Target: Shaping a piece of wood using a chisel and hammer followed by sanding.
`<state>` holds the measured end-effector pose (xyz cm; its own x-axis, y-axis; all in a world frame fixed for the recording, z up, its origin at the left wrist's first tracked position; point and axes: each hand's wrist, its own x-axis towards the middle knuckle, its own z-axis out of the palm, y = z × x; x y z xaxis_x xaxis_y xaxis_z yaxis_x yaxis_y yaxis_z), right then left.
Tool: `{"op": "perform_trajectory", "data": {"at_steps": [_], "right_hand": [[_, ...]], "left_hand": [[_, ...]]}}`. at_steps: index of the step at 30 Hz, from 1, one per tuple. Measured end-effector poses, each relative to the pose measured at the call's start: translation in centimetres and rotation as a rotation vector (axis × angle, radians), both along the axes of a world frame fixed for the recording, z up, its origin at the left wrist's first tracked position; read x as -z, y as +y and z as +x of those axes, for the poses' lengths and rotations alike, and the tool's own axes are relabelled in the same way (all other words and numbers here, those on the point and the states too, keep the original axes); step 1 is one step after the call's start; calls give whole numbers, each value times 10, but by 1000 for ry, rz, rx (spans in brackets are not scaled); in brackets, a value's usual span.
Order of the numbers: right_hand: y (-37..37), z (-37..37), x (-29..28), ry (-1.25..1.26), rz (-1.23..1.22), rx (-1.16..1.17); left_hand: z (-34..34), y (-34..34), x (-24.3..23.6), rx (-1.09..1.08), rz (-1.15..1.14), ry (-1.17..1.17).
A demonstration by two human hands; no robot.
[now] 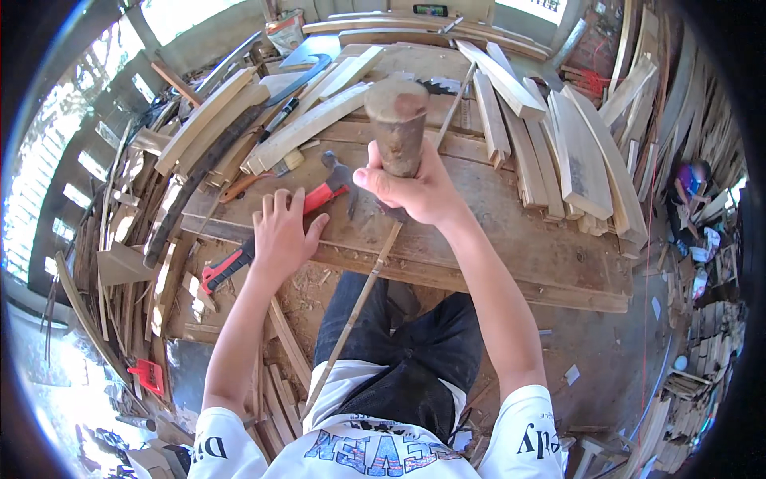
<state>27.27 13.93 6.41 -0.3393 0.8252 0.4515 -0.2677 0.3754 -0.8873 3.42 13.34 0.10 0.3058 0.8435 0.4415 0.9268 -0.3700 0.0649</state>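
Mallet [397, 124] gripped by right hand [423, 188]; left hand [284, 233] splayed over hammer [321, 196]; bucket [286, 33] contents indistinct.

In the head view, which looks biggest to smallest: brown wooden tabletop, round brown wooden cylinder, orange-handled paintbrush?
By picture area:
1. Brown wooden tabletop
2. Brown wooden cylinder in the right hand, probably enlarged by nearness
3. Orange-handled paintbrush

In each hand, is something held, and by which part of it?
Right hand: a wooden block, below its wide top. Left hand: over the hammer's handle; whether gripped cannot be told.
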Motion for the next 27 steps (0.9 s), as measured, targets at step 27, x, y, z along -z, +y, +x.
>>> {"op": "perform_trajectory", "data": {"at_steps": [27], "right_hand": [[-10,-4,2,-110,48,134]], "left_hand": [[-16,7,-91,181,-499,-890]]}}
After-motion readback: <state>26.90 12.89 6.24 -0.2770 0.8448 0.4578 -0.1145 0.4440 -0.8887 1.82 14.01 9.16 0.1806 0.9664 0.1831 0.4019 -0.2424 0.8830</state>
